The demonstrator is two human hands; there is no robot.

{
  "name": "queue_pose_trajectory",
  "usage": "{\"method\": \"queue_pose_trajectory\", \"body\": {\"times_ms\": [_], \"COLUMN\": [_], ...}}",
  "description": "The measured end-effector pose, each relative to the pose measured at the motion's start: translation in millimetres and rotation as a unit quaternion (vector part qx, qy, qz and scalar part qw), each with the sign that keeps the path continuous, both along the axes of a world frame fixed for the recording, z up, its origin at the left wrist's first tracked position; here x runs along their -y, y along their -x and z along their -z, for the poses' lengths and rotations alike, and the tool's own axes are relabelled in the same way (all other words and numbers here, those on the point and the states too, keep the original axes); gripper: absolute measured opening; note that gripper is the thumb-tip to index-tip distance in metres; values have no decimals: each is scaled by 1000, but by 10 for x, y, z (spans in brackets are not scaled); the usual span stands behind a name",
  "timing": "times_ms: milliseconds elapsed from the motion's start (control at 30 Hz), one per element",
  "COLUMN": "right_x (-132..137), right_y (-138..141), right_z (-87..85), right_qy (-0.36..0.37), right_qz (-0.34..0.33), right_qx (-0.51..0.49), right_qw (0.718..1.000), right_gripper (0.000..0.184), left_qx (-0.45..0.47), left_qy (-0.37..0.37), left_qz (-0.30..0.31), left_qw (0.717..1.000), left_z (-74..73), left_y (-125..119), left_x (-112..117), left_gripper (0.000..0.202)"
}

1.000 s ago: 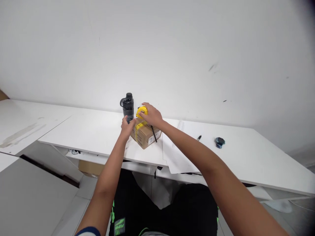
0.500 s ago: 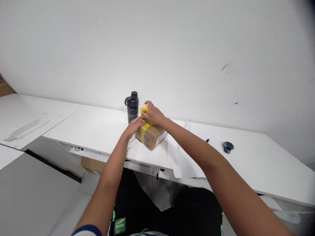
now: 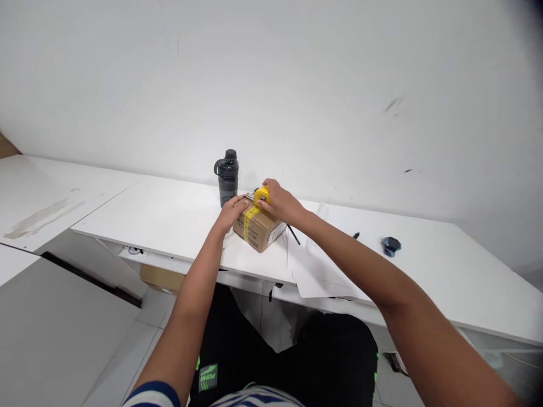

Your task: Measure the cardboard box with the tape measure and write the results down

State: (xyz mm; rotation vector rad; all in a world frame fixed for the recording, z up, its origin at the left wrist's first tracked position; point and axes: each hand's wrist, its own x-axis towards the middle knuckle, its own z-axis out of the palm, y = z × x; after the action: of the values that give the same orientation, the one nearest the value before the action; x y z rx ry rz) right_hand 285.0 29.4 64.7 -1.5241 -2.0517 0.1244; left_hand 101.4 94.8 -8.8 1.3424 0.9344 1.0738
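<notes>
A small brown cardboard box (image 3: pixel 254 230) with a band of yellow tape (image 3: pixel 246 223) round it stands on the white table. My right hand (image 3: pixel 280 202) is closed round a yellow tape measure (image 3: pixel 262 195) above the box's far top edge. A short, pale length of its blade (image 3: pixel 250 196) sticks out to the left. At the box's top left corner, my left hand (image 3: pixel 231 213) lies against the cardboard, its fingertips closed at the blade's end. The exact pinch is too small to see. Just behind my left hand, a dark shaker bottle (image 3: pixel 228 180) stands upright.
White paper sheets (image 3: pixel 314 274) lie right of the box and overhang the table's front edge. A thin black strip (image 3: pixel 293 234) shows beside the box. Further right are a black pen (image 3: pixel 356 235) and a small dark blue object (image 3: pixel 391 246). A wall rises behind.
My right hand has moved right with the tape measure, and a pale length of blade now shows between the hands. My left hand stays at the box's left corner. The thin black strip has appeared.
</notes>
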Motion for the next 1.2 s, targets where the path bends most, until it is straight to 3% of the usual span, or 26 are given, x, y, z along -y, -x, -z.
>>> {"method": "queue_pose_trajectory", "body": {"times_ms": [200, 367, 533, 733, 933, 1067, 1200], "right_x": [696, 886, 809, 680, 248, -52, -115], "right_y": [-462, -636, -570, -362, -25, 243, 413], "right_z": [64, 187, 188, 65, 11, 7, -186], "right_qy": [63, 66, 48, -5, -12, -39, -18], "right_qz": [73, 103, 93, 65, 16, -14, -49], "right_qx": [-17, -33, -26, -13, 25, 26, 8], "right_qw": [995, 992, 994, 998, 999, 999, 999], "right_gripper": [52, 56, 54, 50, 43, 52, 60], "left_qx": [5, 10, 17, 17, 21, 26, 78], "left_qy": [9, -1, 1, 11, 5, 16, 10], "left_qz": [-1, 4, 7, 3, 14, 18, 34], "left_qw": [1000, 1000, 1000, 1000, 1000, 999, 996], "left_z": [-39, -56, -54, -29, -55, -66, 37], "left_y": [-17, -26, -10, 7, 43, 119, 301], "left_x": [14, 27, 41, 58, 159, 255, 363], "left_gripper": [58, 58, 59, 64, 67, 69, 74]}}
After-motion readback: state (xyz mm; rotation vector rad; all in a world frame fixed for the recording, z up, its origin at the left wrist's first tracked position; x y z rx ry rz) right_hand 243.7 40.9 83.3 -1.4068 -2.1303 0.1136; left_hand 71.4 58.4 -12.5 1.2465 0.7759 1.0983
